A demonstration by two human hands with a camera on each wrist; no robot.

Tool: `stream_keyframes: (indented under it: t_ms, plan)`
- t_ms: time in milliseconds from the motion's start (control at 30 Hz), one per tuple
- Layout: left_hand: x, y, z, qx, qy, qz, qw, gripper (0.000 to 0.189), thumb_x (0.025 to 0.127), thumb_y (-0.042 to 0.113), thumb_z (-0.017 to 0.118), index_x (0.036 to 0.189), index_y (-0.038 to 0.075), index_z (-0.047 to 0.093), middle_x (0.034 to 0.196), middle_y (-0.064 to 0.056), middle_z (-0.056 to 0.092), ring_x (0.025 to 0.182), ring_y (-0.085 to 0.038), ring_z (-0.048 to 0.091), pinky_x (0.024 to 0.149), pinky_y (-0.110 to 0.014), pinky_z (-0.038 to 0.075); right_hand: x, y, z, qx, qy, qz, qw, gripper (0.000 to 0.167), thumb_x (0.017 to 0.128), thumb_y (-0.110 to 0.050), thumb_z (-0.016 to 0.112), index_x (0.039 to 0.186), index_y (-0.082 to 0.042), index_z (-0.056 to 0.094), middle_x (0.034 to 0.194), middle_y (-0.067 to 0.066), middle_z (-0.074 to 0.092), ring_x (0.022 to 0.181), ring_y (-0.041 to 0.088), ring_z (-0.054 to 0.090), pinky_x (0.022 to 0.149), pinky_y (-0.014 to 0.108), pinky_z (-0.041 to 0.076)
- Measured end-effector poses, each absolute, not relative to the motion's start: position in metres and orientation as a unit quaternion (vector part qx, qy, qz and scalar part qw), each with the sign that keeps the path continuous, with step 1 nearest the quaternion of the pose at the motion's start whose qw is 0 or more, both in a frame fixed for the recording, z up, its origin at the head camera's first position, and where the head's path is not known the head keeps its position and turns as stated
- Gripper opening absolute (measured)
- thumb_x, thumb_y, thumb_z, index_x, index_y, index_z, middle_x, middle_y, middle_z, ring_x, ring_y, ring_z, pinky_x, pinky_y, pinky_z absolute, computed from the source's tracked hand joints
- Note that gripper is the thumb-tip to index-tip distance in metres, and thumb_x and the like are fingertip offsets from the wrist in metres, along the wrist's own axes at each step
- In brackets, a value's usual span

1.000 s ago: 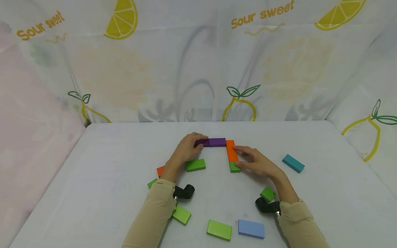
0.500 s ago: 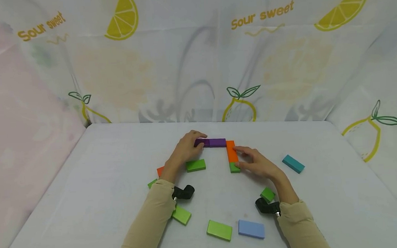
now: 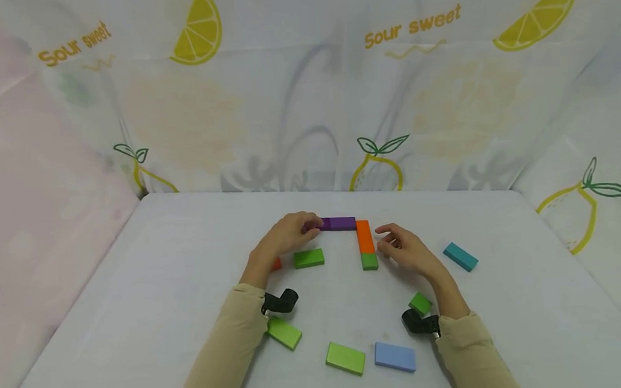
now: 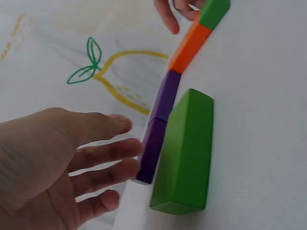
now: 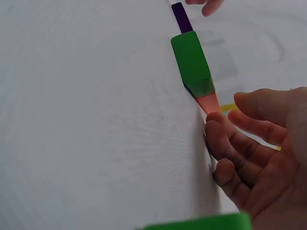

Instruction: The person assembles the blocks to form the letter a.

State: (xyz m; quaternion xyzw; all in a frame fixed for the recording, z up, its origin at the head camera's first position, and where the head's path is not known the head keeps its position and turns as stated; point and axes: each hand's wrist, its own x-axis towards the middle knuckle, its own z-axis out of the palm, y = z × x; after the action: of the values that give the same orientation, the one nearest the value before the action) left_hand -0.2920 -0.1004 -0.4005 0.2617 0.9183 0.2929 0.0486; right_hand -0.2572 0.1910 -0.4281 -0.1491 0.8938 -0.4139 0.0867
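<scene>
Two purple blocks lie end to end at the back of the table, a darker one [image 3: 326, 223] on the left and a lighter one [image 3: 343, 223]. From their right end an orange block [image 3: 364, 236] runs toward the front, with a green block [image 3: 369, 262] against its near end. My left hand [image 3: 286, 235] is by the outer end of the dark purple block; in the left wrist view its fingers are loosely spread and hold nothing. To the right of the orange block, my right hand [image 3: 409, 252] hovers apart from it, fingers loosely bent around nothing.
Another green block [image 3: 309, 258] lies before the left hand, and a red-orange one [image 3: 276, 264] is mostly hidden behind that wrist. Nearer are light green blocks [image 3: 345, 358], a blue block [image 3: 394, 356] and a small green one [image 3: 420, 303]. A teal block [image 3: 461, 257] lies right.
My right hand has let go of the orange and green blocks and drawn slightly right. My left hand has released the dark purple block and shifted a little left. The blocks keep their line.
</scene>
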Motion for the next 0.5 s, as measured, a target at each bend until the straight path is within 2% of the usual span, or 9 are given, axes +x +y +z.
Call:
stream_keyframes:
  t_ms: [67, 167, 333, 500]
  plan:
    - [-0.291, -0.102, -0.398, 0.269, 0.915, 0.283, 0.105, 0.025, 0.094, 0.022, 0.057, 0.115, 0.010, 0.064, 0.102, -0.005, 0.064, 0.092, -0.017, 0.056, 0.083, -0.033, 0.047, -0.256, 0.190, -0.428, -0.143, 0.894, -0.413, 0.098, 0.034, 0.096, -0.021, 0.054, 0.126, -0.005, 0.050, 0.104, 0.017, 0.061, 0.075, 0.018, 0.058, 0.068, 0.028, 0.049]
    - [-0.289, -0.103, -0.394, 0.272, 0.913, 0.260, 0.158, 0.024, 0.092, 0.025, 0.060, 0.112, 0.014, 0.064, 0.102, -0.004, 0.062, 0.092, -0.017, 0.055, 0.081, -0.031, 0.046, -0.255, 0.187, -0.426, -0.134, 0.894, -0.414, 0.109, 0.031, 0.095, -0.020, 0.054, 0.123, -0.005, 0.051, 0.101, 0.016, 0.061, 0.070, 0.016, 0.056, 0.064, 0.027, 0.050]
    - [-0.286, -0.104, -0.390, 0.268, 0.914, 0.228, 0.203, 0.028, 0.087, 0.026, 0.067, 0.113, 0.015, 0.062, 0.106, -0.006, 0.060, 0.098, -0.018, 0.055, 0.084, -0.033, 0.045, -0.254, 0.183, -0.425, -0.121, 0.897, -0.411, 0.106, 0.028, 0.095, -0.020, 0.055, 0.118, -0.004, 0.053, 0.094, 0.014, 0.061, 0.068, 0.017, 0.055, 0.062, 0.028, 0.049]
    - [-0.285, -0.105, -0.390, 0.264, 0.911, 0.226, 0.221, 0.034, 0.085, 0.024, 0.070, 0.116, 0.013, 0.058, 0.109, -0.008, 0.059, 0.099, -0.019, 0.054, 0.087, -0.034, 0.044, -0.255, 0.180, -0.425, -0.126, 0.901, -0.401, 0.107, 0.030, 0.095, -0.022, 0.056, 0.119, -0.005, 0.051, 0.092, 0.012, 0.062, 0.068, 0.016, 0.054, 0.062, 0.028, 0.046]
